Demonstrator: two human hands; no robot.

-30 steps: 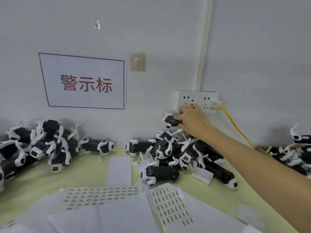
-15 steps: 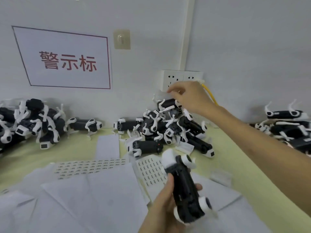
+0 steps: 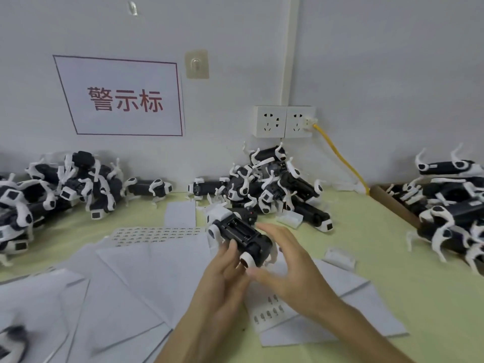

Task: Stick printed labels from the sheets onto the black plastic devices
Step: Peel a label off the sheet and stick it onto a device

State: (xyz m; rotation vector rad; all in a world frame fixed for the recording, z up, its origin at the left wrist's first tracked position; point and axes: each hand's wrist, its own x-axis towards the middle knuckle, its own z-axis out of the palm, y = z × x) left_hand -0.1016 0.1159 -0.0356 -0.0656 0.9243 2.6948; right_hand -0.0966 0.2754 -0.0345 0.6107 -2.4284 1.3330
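My left hand (image 3: pixel 222 279) grips a black plastic device (image 3: pixel 242 235) with white round ends, held above the papers with its open underside up. My right hand (image 3: pixel 288 268) hovers beside the device's near end, fingers spread and slightly blurred, holding nothing I can see. A label sheet (image 3: pixel 157 233) with rows of small printed labels lies on the table behind the device. Another sheet (image 3: pixel 272 310) with a few labels lies under my right hand.
Piles of black-and-white devices lie at the left (image 3: pixel 65 184), at the middle against the wall (image 3: pixel 269 184) and at the right (image 3: pixel 450 197). Blank backing papers (image 3: pixel 125 284) cover the near table. A yellow cable (image 3: pixel 337 153) runs from the wall socket (image 3: pixel 284 121).
My right hand came back from the middle pile by the socket to the device in my left hand. The left hand has raised and turned the device.
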